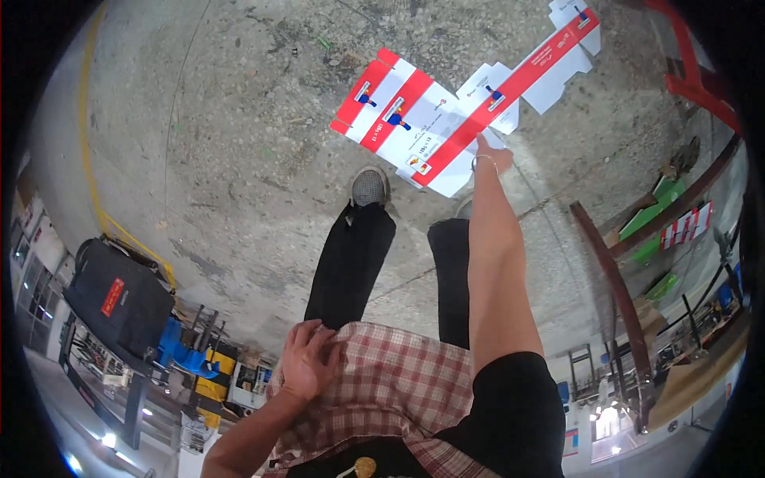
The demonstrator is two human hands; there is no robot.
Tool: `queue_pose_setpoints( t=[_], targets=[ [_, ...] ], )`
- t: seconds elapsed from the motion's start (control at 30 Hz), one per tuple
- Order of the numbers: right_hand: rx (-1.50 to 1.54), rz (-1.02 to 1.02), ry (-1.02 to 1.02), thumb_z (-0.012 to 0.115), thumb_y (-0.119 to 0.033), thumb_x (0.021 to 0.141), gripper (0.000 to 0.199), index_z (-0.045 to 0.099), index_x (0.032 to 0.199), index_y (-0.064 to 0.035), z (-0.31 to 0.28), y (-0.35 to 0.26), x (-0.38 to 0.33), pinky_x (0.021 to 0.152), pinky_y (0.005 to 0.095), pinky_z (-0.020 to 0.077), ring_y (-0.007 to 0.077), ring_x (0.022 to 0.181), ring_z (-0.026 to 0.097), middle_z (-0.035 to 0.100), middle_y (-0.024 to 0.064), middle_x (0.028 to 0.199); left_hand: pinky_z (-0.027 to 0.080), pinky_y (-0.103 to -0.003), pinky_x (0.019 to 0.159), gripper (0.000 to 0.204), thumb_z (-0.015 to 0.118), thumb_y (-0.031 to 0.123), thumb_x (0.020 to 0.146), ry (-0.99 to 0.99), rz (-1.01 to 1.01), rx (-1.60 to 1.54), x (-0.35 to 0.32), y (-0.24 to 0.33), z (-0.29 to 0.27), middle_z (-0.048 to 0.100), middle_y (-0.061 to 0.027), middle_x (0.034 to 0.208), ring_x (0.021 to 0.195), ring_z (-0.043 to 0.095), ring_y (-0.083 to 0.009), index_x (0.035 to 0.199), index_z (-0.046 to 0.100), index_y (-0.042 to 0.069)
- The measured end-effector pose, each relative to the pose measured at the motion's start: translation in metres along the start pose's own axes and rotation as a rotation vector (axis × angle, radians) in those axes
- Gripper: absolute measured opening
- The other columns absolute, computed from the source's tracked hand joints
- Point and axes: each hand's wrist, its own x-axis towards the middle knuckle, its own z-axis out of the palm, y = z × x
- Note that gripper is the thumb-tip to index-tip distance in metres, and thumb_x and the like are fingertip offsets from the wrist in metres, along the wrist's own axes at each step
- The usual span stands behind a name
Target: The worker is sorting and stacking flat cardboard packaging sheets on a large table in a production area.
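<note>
A flat, unfolded cardboard carton (434, 119) in white with red bands and small blue pictures lies spread out ahead of my feet. From it a long red strip with white flaps (542, 57) runs to the upper right; I cannot tell whether this is a separate piece. My right hand (496, 156), arm stretched down, grips the carton's near edge, with one finger on the red band and the other fingers partly hidden. At my lap, my left hand (309, 362) rests with fingers apart on a red-and-white checked cloth (406, 358), holding nothing.
Below the carton is my grey shoe (370, 187) on a stained concrete floor (231, 127). To the right stands a brown-red metal frame (613, 271) with green and red-striped sheets (687, 225) behind it. A black case (119, 295) stands at the left, near a yellow floor line (88, 135).
</note>
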Motion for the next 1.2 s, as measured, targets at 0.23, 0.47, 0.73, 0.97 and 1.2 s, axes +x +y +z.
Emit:
queue_pose_setpoints(
  t=[0.23,0.47,0.73,0.97,1.2],
  targets=[
    [-0.083,0.301,0.103,0.092,-0.052,0.046,0.079,0.064,0.094,0.0043,0.002,0.011,0.037,0.079,0.0391,0.0575,0.0316,0.091,0.069,0.065,0.0204,0.107,0.046,-0.044,0.092,0.029,0.073,0.014,0.071,0.003,0.007,0.014,0.007,0.0,-0.011,0.059,-0.0135,0.114,0.107,0.055,-0.0347,0.1,0.069,0.01],
    [0.792,0.341,-0.174,0.084,-0.018,0.072,0.036,0.065,0.093,0.004,-0.007,0.035,0.058,0.057,0.0319,0.0529,0.0206,0.066,0.064,0.067,0.0109,0.088,0.047,-0.043,0.091,0.028,0.073,0.016,0.073,0.027,0.092,0.018,0.01,0.0,-0.006,0.06,-0.0128,0.112,0.106,0.056,-0.0338,0.099,0.069,0.01],
    [0.722,-0.552,0.141,0.065,-0.006,0.084,0.022,0.069,0.105,-0.0008,-0.204,-0.016,-0.098,0.065,0.0324,0.0498,0.0207,0.077,0.061,0.065,0.0117,0.087,0.048,-0.044,0.089,0.023,0.071,0.02,0.075,0.112,0.099,0.067,0.004,0.004,0.004,0.061,-0.0123,0.111,0.105,0.056,-0.0344,0.096,0.069,0.011],
    [0.263,-1.285,0.4,0.054,0.0,0.082,0.023,0.069,0.099,-0.0014,-0.467,-0.039,-0.198,0.075,0.0399,0.051,0.0322,0.086,0.064,0.067,0.0168,0.093,0.047,-0.046,0.09,0.032,0.068,0.026,0.079,0.132,0.139,0.154,-0.009,0.002,0.026,0.058,-0.0159,0.115,0.106,0.055,-0.0379,0.108,0.063,0.014],
    [-0.049,-1.588,-0.072,0.061,-0.004,0.071,0.037,0.065,0.108,-0.0012,-0.635,0.038,-0.374,0.071,0.0373,0.0495,0.0262,0.084,0.064,0.067,0.0115,0.1,0.048,-0.047,0.091,0.088,0.043,0.067,0.091,-0.114,-0.168,-1.28,-0.002,0.078,-0.012,0.035,-0.0146,0.149,0.134,0.039,-0.0322,0.152,0.02,0.008]
  ],
)
